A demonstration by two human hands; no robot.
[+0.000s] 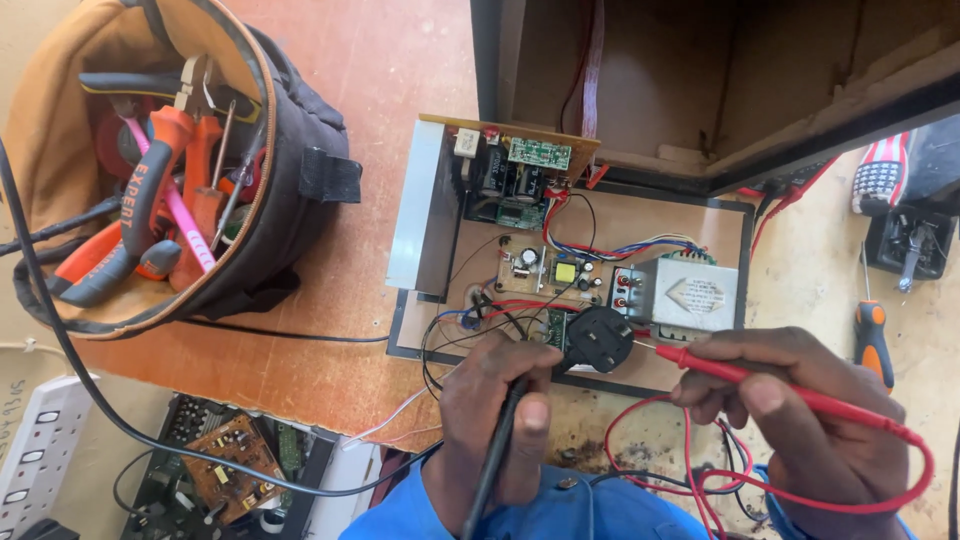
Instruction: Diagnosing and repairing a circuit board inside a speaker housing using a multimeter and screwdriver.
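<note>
Head view of a two-probe reading on an opened electronic assembly. The left hand (497,420) is clamped pen-fashion on a black probe (500,440), whose tip points toward the black mains plug (598,338) lying on the board panel (700,215); the right hand (800,420) is clamped on a red probe (780,385), its tip aimed at the edge of the same plug, just beside the silver transformer (690,295). The plug rests on the panel between the small power-supply board (545,270) and the person's hands, near the front edge of the panel.

Judged from this pose, a sound reading calls for each tip to sit firmly on bare metal, one per pin; the fingers should stay back on the insulated shafts; the two tips should stay apart from each other and from neighbouring solder joints; the looped red lead (830,490) should hang slack so it does not tug the probe off its point.

The plug's pins are not visible, so actual contact cannot be confirmed; the black probe's tip is hidden behind the left hand; the meter itself lies outside the frame; the wooden cabinet (720,90) is cut off at the top edge; the tool bag (150,170) on the worktop (380,60) holds pliers and screwdrivers too tangled to separate.
</note>
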